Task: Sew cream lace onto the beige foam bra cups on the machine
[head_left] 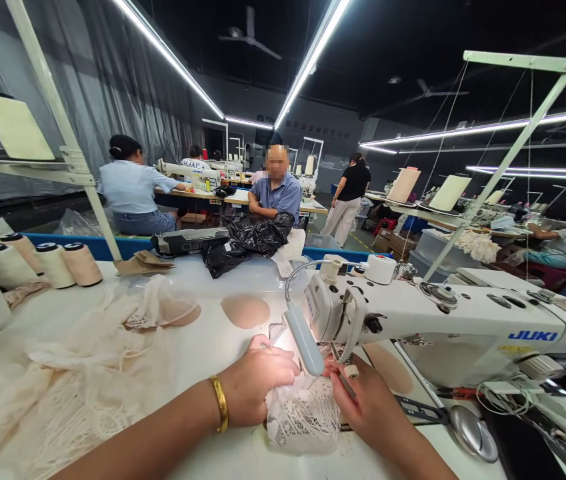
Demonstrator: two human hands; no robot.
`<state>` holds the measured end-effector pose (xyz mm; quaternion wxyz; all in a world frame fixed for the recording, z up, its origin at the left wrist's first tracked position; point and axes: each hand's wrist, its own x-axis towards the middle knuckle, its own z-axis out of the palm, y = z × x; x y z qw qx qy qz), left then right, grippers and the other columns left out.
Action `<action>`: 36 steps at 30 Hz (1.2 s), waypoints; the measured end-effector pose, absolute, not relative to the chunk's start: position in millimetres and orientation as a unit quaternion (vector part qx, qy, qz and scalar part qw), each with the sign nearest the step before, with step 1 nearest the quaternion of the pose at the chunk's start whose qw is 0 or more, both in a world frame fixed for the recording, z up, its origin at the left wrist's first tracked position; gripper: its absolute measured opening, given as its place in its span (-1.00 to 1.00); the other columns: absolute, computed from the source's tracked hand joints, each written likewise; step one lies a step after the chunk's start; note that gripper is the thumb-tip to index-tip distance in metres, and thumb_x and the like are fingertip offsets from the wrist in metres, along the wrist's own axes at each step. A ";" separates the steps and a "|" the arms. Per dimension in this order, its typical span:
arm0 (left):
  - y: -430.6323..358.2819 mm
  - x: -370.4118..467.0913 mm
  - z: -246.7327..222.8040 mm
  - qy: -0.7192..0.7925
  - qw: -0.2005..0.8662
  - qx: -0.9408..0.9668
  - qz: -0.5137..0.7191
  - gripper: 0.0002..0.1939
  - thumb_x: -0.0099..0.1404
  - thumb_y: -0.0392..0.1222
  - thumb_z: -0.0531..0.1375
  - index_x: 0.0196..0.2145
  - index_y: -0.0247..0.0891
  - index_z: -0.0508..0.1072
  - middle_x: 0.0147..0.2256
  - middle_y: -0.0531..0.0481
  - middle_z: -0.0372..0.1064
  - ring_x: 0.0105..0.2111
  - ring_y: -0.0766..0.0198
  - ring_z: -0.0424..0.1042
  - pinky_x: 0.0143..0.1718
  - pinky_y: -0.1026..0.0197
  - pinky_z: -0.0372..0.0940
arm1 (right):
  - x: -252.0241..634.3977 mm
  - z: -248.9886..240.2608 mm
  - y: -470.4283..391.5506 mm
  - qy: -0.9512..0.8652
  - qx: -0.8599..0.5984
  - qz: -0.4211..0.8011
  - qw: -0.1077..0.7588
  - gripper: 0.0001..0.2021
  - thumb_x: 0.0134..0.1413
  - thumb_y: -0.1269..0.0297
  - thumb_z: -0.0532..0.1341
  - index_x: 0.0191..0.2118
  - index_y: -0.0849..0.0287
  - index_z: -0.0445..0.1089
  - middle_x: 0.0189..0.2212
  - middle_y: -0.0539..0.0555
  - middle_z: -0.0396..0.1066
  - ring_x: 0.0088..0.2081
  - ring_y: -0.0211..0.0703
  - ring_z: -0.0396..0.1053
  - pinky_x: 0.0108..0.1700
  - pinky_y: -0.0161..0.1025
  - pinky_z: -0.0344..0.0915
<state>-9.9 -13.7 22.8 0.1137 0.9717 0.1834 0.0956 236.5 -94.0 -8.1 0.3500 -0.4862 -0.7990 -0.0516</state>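
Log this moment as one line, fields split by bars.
left hand: on lace | right hand: at lace's right edge | lamp: lit | machine: marked JUKI

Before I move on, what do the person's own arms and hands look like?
The left hand wears a thin gold-coloured ring, with a gold-coloured bangle at its wrist. The right hand shows no jewellery. Both are ungloved; no sleeves show.

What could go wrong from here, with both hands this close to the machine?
The right hand is right by the working end of the sewing machine, so a finger might get caught if it runs. The lamp blocks part of the work from this view, so a slip could go unseen. The lace looks rumpled beside the left hand; a fold might catch.
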 end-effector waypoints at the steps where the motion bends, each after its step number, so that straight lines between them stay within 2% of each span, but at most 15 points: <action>1: -13.5 -10.9 23.0 0.189 0.119 0.970 0.092 -0.79 -0.02 -0.43 0.25 -0.39 -0.21 0.40 -0.24 0.04 0.54 -0.22 0.11 0.49 -0.06 0.02 0.13 | 235.9 -7.9 -93.9 -0.800 -0.482 -0.064 0.351 -0.80 0.36 0.44 0.05 -0.21 0.11 0.40 -0.28 0.17 0.56 -0.24 0.06 0.56 -0.25 -0.07 0.49; 4: -13.9 -14.8 23.1 0.199 0.125 0.969 0.083 -0.74 0.01 -0.40 0.27 -0.31 -0.18 0.45 -0.20 0.05 0.54 -0.17 0.10 0.47 -0.01 -0.02 0.10 | 233.3 -5.0 -96.8 -0.806 -0.480 -0.074 0.339 -0.80 0.37 0.43 0.04 -0.20 0.09 0.38 -0.31 0.14 0.54 -0.24 0.05 0.55 -0.27 -0.12 0.47; 6: -16.4 -15.9 23.2 0.225 0.109 0.964 0.090 -0.75 0.11 -0.32 0.28 -0.21 -0.13 0.51 -0.15 0.01 0.52 -0.13 0.04 0.45 0.05 -0.09 0.09 | 230.2 -2.7 -100.5 -0.814 -0.481 -0.055 0.321 -0.81 0.38 0.40 0.03 -0.10 0.07 0.38 -0.29 0.12 0.54 -0.24 0.03 0.52 -0.26 -0.14 0.44; 8: -21.6 -14.0 23.9 0.276 0.070 0.954 0.090 -0.83 0.22 -0.18 0.26 -0.20 -0.14 0.53 -0.13 -0.11 0.49 -0.13 -0.06 0.41 0.02 -0.18 0.12 | 225.4 -1.7 -103.5 -0.833 -0.464 -0.024 0.301 -0.80 0.39 0.33 0.09 0.05 0.06 0.34 -0.17 0.12 0.55 -0.19 0.02 0.50 -0.20 -0.13 0.44; 10: -29.5 -9.3 25.3 0.320 0.030 0.945 0.065 -0.81 0.27 -0.07 0.23 -0.25 -0.22 0.52 -0.18 -0.22 0.44 -0.19 -0.12 0.39 -0.08 -0.21 0.19 | 220.2 -3.3 -104.1 -0.852 -0.442 0.004 0.279 -0.72 0.35 0.24 0.20 0.13 0.05 0.30 -0.04 0.14 0.52 -0.07 0.04 0.47 -0.08 -0.11 0.43; 13: -42.1 -2.9 29.5 0.333 0.027 0.942 0.022 -0.72 0.27 0.01 0.21 -0.27 -0.28 0.50 -0.21 -0.25 0.40 -0.20 -0.15 0.38 -0.12 -0.22 0.24 | 216.1 -10.1 -100.2 -0.856 -0.459 0.011 0.238 -0.79 0.33 0.34 0.23 0.04 0.06 0.36 -0.13 0.11 0.51 -0.07 0.01 0.44 -0.09 -0.17 0.38; 16: -48.4 -4.9 36.5 0.319 0.086 0.944 0.017 -0.55 0.17 0.10 0.33 -0.09 -0.24 0.50 -0.13 -0.22 0.39 -0.15 -0.17 0.37 -0.06 -0.24 0.24 | 221.3 -15.8 -95.6 -0.848 -0.484 -0.019 0.215 -0.79 0.33 0.50 0.13 -0.08 0.06 0.42 -0.26 0.06 0.48 -0.19 -0.06 0.42 -0.18 -0.24 0.33; 19: -45.0 -13.0 42.8 0.291 0.136 0.947 0.004 -0.44 0.09 0.05 0.40 0.03 -0.15 0.48 -0.03 -0.20 0.38 -0.09 -0.17 0.36 -0.01 -0.22 0.22 | 231.1 -12.0 -94.8 -0.842 -0.489 -0.019 0.227 -0.77 0.35 0.49 0.11 -0.09 0.05 0.46 -0.25 0.06 0.50 -0.18 -0.06 0.43 -0.16 -0.25 0.34; 22: -36.1 -18.5 43.5 0.236 0.171 0.957 0.006 -0.53 0.07 -0.09 0.39 -0.04 -0.13 0.49 0.14 -0.15 0.36 0.07 -0.20 0.34 0.09 -0.18 0.15 | 237.4 0.3 -96.9 -0.827 -0.501 0.007 0.256 -0.76 0.39 0.45 0.10 -0.09 0.05 0.50 -0.23 0.07 0.53 -0.14 -0.04 0.43 -0.14 -0.25 0.36; 24: -30.4 -18.7 40.3 0.200 0.194 0.960 0.009 -0.62 0.11 -0.18 0.33 -0.08 -0.12 0.47 0.18 -0.05 0.38 0.11 -0.15 0.36 0.13 -0.14 0.10 | 239.2 8.4 -98.1 -0.818 -0.512 0.043 0.260 -0.75 0.38 0.46 0.10 -0.10 0.06 0.52 -0.20 0.08 0.53 -0.12 -0.05 0.44 -0.11 -0.25 0.38; 27: -25.2 -15.0 32.0 0.189 0.189 0.963 0.034 -0.66 0.17 -0.33 0.23 -0.09 -0.07 0.47 0.07 0.07 0.48 0.02 -0.01 0.45 0.05 -0.02 0.10 | 242.0 15.0 -98.6 -0.815 -0.516 0.097 0.245 -0.70 0.34 0.53 0.08 -0.10 0.06 0.52 -0.17 0.06 0.54 -0.09 -0.09 0.45 -0.06 -0.26 0.39; 30: -22.5 -9.9 23.1 0.186 0.145 0.970 0.061 -0.59 0.06 -0.48 0.19 -0.17 -0.07 0.51 -0.01 0.08 0.51 -0.05 0.06 0.46 -0.03 0.04 0.09 | 246.4 16.5 -98.0 -0.811 -0.526 0.129 0.222 -0.64 0.33 0.55 0.04 -0.09 0.05 0.54 -0.17 0.06 0.53 -0.07 -0.09 0.45 -0.05 -0.24 0.40; 33: -17.7 -7.1 15.2 0.166 0.123 0.975 0.079 -0.61 -0.03 -0.53 0.18 -0.28 -0.14 0.50 -0.01 0.09 0.53 -0.09 0.10 0.47 -0.01 0.05 0.09 | 248.5 18.1 -97.7 -0.806 -0.519 0.174 0.224 -0.62 0.30 0.53 0.05 -0.10 0.00 0.57 -0.14 0.03 0.56 0.00 -0.08 0.43 0.06 -0.18 0.38; 36: -9.1 -7.7 9.0 0.142 0.093 0.977 0.126 -0.56 0.03 -0.53 0.19 -0.20 -0.07 0.53 -0.08 0.14 0.57 -0.12 0.12 0.49 0.04 0.03 0.07 | 245.5 18.6 -97.3 -0.804 -0.499 0.202 0.252 -0.64 0.29 0.45 0.08 -0.07 -0.02 0.60 -0.02 0.00 0.58 0.07 -0.05 0.41 0.15 -0.13 0.34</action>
